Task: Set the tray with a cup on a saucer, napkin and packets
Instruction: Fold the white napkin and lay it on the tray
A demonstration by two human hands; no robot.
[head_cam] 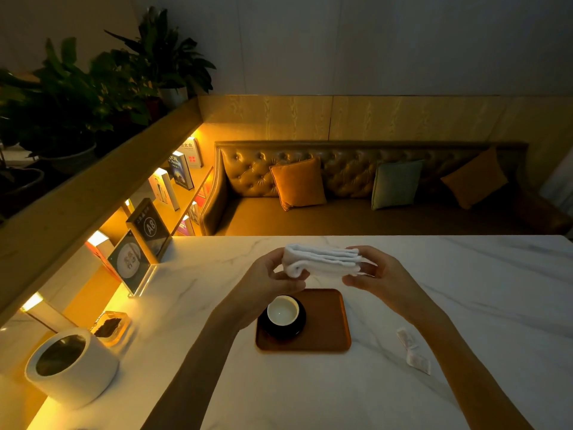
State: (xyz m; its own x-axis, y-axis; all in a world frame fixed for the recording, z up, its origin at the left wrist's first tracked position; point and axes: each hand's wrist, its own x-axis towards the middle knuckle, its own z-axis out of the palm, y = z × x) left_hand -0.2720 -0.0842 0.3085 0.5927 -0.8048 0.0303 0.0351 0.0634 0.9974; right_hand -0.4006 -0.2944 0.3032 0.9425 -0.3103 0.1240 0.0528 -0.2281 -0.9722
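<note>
A brown wooden tray (328, 321) lies on the white marble table. On its left half stands a cup (282, 311), white inside, on a dark saucer (283, 333). Above the tray's far edge I hold a folded white napkin (322, 259) with both hands: my left hand (273, 274) pinches its left end, my right hand (372, 271) grips its right end. Two pale packets (414, 352) lie on the table to the right of the tray, under my right forearm's outer side.
A white cylindrical container (69, 367) with a dark opening stands at the near left. Behind it sit a small glass dish (113, 327) and acrylic sign stands (136, 259). A lit bookshelf runs along the left; a tufted sofa with cushions lies beyond the table's far edge.
</note>
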